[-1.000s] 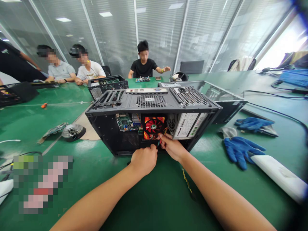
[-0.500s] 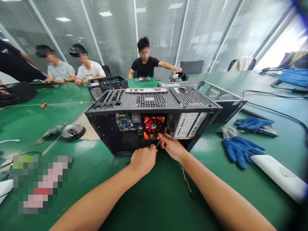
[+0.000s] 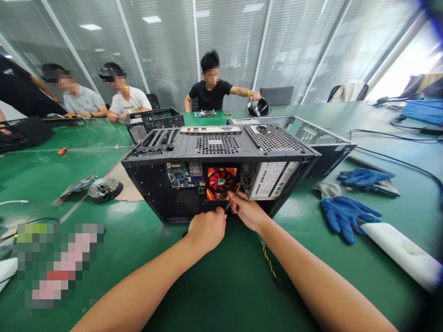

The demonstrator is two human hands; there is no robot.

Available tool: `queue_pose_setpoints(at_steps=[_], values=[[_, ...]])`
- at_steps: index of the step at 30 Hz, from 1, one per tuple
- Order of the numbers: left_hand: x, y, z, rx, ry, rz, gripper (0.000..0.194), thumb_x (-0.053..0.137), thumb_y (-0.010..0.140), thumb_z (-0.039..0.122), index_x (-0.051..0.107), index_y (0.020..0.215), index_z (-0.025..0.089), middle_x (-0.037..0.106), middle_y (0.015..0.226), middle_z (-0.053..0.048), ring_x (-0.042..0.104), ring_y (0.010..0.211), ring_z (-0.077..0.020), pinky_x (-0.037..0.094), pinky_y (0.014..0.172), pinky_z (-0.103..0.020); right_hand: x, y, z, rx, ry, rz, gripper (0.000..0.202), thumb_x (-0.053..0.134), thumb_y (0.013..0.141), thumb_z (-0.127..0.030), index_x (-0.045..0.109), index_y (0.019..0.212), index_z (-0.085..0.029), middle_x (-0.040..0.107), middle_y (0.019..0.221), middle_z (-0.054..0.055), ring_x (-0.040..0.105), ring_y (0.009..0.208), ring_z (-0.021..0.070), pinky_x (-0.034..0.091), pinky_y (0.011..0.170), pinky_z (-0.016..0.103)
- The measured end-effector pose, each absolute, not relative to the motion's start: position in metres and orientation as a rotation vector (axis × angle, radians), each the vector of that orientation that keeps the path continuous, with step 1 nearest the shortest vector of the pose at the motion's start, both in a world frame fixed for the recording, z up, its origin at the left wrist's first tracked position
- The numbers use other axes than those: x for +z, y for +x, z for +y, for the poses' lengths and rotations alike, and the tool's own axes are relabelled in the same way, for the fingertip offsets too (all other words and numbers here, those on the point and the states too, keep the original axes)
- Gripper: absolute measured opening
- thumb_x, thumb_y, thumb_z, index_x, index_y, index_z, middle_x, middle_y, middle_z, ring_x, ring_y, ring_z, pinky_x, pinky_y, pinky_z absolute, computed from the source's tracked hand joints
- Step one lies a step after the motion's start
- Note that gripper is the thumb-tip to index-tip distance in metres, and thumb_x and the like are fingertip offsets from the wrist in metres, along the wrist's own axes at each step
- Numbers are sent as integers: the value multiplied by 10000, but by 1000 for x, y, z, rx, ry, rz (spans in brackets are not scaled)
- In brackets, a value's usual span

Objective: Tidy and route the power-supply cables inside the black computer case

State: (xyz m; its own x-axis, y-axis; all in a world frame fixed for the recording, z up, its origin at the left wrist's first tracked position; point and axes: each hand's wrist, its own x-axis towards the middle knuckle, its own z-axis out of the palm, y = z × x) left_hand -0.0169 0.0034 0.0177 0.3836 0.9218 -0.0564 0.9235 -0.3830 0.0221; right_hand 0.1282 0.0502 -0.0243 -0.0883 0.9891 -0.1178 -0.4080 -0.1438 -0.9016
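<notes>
A black computer case [image 3: 221, 159] lies in front of me with its open side facing me. Inside are a red fan [image 3: 221, 182], a green motherboard [image 3: 180, 175] and a power supply [image 3: 273, 180] with a white label. My left hand [image 3: 208, 229] is closed at the lower edge of the opening. Beside it, my right hand [image 3: 249, 213] pinches cables below the fan. A short dark and red stretch of cable [image 3: 228, 203] shows between the two hands; its ends are hidden by my fingers. Below my right wrist hangs a yellow-and-black twisted cable [image 3: 268, 260].
Behind stand other cases [image 3: 325, 152]. Blue gloves [image 3: 346, 212] and a white block-shaped object [image 3: 401, 253] lie at right. At left are a round metal part [image 3: 104, 190] and a circuit board [image 3: 74, 190]. Several people sit across the green table [image 3: 110, 240].
My hands and the case have hardly moved. Across the table, a person in a black shirt has lifted and turned the dark headset-like object under their hand.
</notes>
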Motion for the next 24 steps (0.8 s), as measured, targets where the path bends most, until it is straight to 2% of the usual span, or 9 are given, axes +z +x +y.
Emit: queue_pose_setpoints(at_steps=[19, 24], values=[[16, -19, 3, 2, 2592, 1676, 396, 143, 933, 344, 495, 974, 167, 651, 777, -100, 655, 728, -268, 494, 652, -414, -27, 129, 51, 1515, -932, -887, 245, 687, 693, -410, 568, 699, -196, 498, 646, -34, 335, 504, 72, 265, 479, 250], [18, -18, 2, -17, 2585, 1680, 366, 164, 935, 335, 485, 988, 167, 651, 777, -104, 657, 712, -264, 497, 614, -391, -27, 129, 51, 1516, -949, -907, 264, 682, 688, -436, 568, 706, -198, 498, 631, -34, 340, 499, 76, 261, 476, 254]])
